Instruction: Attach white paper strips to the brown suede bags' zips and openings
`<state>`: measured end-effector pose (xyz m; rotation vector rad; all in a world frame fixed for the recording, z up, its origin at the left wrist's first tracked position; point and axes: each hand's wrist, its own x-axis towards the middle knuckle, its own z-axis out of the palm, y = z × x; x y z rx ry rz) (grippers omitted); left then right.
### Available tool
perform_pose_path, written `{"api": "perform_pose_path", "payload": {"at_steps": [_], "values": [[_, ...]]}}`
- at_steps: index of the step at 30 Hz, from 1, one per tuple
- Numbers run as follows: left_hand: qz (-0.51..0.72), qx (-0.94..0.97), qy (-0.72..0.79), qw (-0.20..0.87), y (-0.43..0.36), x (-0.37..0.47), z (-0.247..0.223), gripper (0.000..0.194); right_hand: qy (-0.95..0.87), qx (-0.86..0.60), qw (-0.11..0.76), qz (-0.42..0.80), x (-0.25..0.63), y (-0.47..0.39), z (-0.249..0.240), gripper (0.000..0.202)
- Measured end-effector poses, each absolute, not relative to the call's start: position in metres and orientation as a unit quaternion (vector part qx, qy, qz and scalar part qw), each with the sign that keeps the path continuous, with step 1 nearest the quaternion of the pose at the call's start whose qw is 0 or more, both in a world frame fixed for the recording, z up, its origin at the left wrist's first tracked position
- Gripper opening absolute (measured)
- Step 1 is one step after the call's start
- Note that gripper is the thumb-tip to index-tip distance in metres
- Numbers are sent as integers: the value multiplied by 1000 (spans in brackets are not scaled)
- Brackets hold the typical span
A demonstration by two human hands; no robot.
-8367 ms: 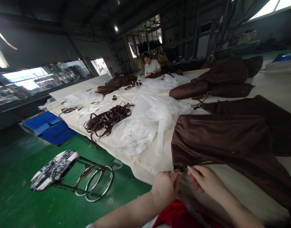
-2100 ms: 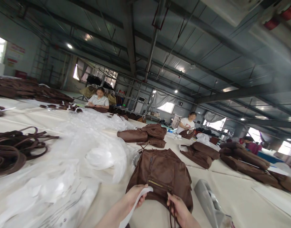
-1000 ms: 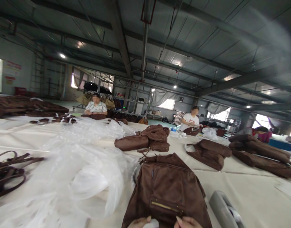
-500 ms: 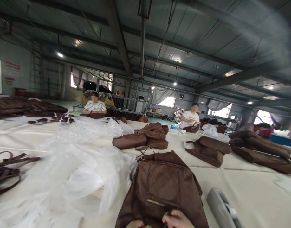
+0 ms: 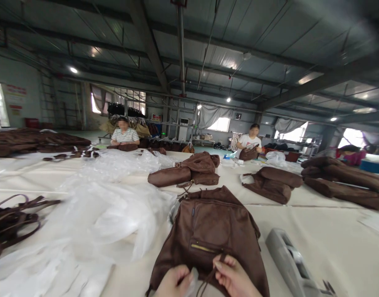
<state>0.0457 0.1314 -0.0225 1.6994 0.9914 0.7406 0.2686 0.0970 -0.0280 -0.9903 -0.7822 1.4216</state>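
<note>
A dark brown leather bag (image 5: 208, 227) with a gold zip lies on the table right in front of me. Over its lower part, my right hand (image 5: 234, 274) pinches a thin brown leather cord (image 5: 210, 275), which hangs down in a loop between the hands. My left hand (image 5: 174, 282) is closed, thumb against fingers, with a small translucent plastic piece (image 5: 194, 280) at its fingertips. To the right of the bag stands a grey tape dispenser (image 5: 288, 258).
Crumpled clear plastic (image 5: 124, 218) covers much of the table's left side, with brown straps (image 5: 16, 222) beyond it. More brown bags (image 5: 189, 171) lie further back, some stacked at right (image 5: 344, 177). Two people (image 5: 125, 134) (image 5: 249, 142) handle brown pieces across the table.
Both hands have come further up into view over the bag, and the cord in my right hand now shows more. The view has tipped slightly downward. The person in white has raised a brown piece.
</note>
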Motion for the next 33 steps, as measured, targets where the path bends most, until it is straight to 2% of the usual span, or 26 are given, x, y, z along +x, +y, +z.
{"api": "perform_pose_path", "payload": {"at_steps": [4, 6, 16, 33], "values": [[325, 778, 408, 349, 114, 43, -4, 30, -275, -417, 641, 582, 269, 86, -13, 21], [319, 807, 400, 295, 110, 43, 1, 24, -249, -415, 642, 594, 274, 86, -13, 20], [280, 890, 319, 167, 100, 47, 0, 24, -212, -398, 660, 600, 282, 85, -14, 22], [334, 898, 263, 111, 87, 44, 12, 25, -84, -312, 710, 626, 297, 86, -11, 29]]}}
